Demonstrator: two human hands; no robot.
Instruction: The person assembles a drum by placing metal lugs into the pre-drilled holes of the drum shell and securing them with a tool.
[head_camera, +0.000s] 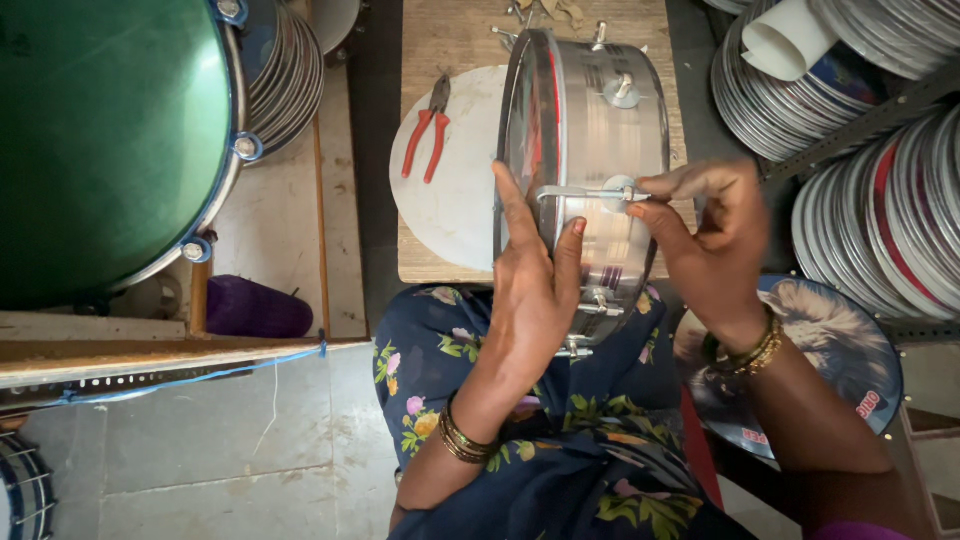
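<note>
Head-worn view, steeply downward, close

A small striped label (610, 277), dark with purple bands, sits on the metal drum shell (610, 120) just below the right-hand fingers (655, 215). No packages, signs or screens observed.

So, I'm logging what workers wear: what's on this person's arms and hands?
Both forearms are bare. The left hand has stacked gold bangles at its wrist; the right hand has similar gold bangles. A purple sleeve edge shows on the right arm.
</note>
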